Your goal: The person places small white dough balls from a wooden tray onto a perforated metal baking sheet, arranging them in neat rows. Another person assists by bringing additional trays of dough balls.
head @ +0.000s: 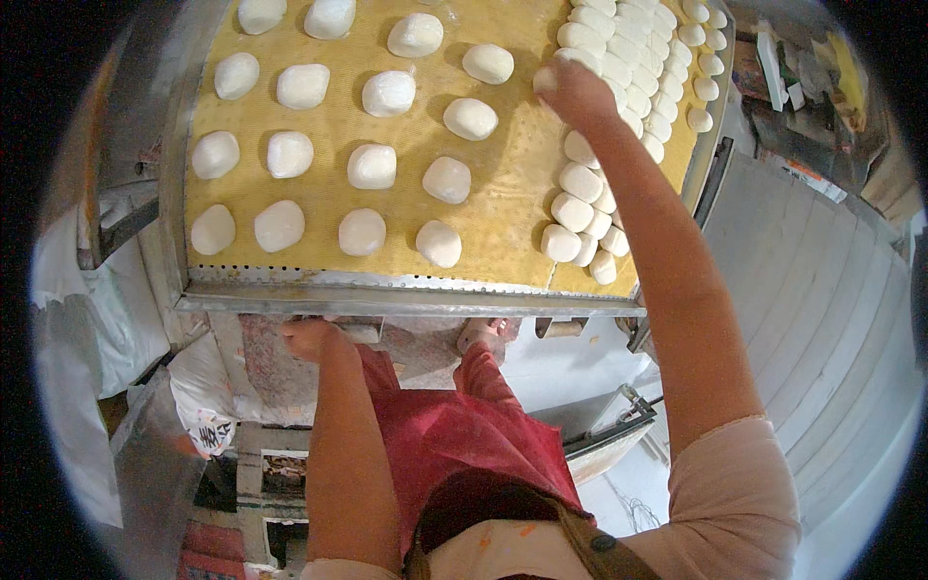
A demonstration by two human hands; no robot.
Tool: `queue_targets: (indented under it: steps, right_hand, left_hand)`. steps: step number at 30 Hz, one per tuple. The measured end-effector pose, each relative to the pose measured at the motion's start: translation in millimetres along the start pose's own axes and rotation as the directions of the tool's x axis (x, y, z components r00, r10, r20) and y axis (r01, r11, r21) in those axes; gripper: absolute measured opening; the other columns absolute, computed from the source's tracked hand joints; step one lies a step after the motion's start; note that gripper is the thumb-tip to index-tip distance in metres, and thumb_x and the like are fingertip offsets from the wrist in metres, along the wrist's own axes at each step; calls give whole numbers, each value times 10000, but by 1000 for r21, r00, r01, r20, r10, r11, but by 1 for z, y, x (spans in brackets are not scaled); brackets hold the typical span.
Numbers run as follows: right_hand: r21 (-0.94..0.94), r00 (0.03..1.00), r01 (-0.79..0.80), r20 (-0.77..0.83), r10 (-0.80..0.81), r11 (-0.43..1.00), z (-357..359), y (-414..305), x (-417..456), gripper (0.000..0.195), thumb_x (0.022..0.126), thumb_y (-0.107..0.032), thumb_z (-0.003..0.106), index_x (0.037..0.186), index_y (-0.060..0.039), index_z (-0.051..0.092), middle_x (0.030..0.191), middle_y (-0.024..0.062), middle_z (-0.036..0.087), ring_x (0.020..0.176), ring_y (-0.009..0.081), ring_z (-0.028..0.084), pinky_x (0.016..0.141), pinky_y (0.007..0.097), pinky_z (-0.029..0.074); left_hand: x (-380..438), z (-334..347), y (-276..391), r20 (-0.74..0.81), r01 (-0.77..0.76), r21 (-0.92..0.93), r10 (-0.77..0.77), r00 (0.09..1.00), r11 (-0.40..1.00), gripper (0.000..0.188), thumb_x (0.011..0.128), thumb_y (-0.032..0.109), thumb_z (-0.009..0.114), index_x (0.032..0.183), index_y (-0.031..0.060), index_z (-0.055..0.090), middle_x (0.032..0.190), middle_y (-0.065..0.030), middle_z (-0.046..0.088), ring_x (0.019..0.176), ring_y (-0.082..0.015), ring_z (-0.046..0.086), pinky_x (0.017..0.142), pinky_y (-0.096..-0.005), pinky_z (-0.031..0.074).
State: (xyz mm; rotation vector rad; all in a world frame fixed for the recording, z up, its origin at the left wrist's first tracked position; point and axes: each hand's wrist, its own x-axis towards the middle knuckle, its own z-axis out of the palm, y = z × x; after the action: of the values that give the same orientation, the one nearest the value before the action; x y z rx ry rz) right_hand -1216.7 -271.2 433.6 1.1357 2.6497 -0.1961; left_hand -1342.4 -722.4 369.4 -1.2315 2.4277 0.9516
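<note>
My right hand reaches over the tray, at the left edge of the packed dough pieces. Its fingers curl round a white dough piece, mostly covered by the hand. To its left, rounded dough pieces sit in spaced rows on a yellow mesh sheet. Closer to me, a smaller cluster of dough pieces lies partly behind my right forearm. My left hand is just below the metal front rim of the tray; its fingers are partly hidden, and whether it grips anything cannot be seen.
Small dough balls line the tray's right side. Beyond stands a grey slatted panel, with assorted items behind it. A white plastic sack is at lower left. Beneath the rim hangs a roller-like handle.
</note>
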Motion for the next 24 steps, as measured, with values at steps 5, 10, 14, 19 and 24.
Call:
queue_targets:
  steps: [5, 10, 14, 19, 24]
  right_hand:
    - [144, 974, 128, -203, -97, 981, -24, -20, 53, 425, 857, -270, 628, 1222, -74, 533, 1096, 198, 630, 951, 404, 634, 808, 459, 517]
    - [41, 993, 67, -95, -63, 997, -16, -49, 75, 398, 862, -272, 613, 1191, -59, 540, 1078, 220, 631, 955, 415, 626, 802, 459, 512]
    - [-103, 986, 116, -106, -127, 988, 2, -40, 98, 393, 863, -265, 608, 1192, -64, 531, 1033, 213, 618, 933, 396, 633, 782, 466, 517]
    - [-156, 992, 74, -88, -88, 985, 20, -41, 106, 421, 856, -238, 614, 1222, -61, 503, 1034, 215, 598, 925, 379, 638, 786, 476, 521]
    - [-96, 992, 121, -11, -122, 988, 11, -48, 112, 473, 856, -205, 615, 1275, -48, 463, 1122, 231, 593, 980, 389, 627, 818, 470, 519]
  left_hand:
    - [-15, -5, 14, 58, 23, -35, -21, 998, 999, 487, 915, 291, 348, 991, -70, 665, 1036, -254, 666, 872, -398, 647, 717, -496, 510]
    - [7, 2, -11, -31, -77, 194, 85, 996, 978, 479, 920, 282, 343, 975, -64, 671, 1041, -251, 669, 886, -398, 647, 729, -491, 516]
    - [17, 4, -22, -27, -99, 203, 107, 994, 974, 466, 919, 277, 350, 1002, -65, 656, 1059, -252, 662, 895, -403, 642, 730, -500, 508]
    - [-2, 4, 0, -12, 90, -13, -90, 996, 996, 447, 917, 268, 355, 1043, -59, 631, 1090, -254, 649, 894, -417, 635, 727, -518, 499]
    - [37, 8, -52, -41, -253, 511, 317, 947, 822, 444, 937, 271, 347, 1039, -68, 616, 1080, -266, 644, 908, -414, 632, 721, -516, 512]
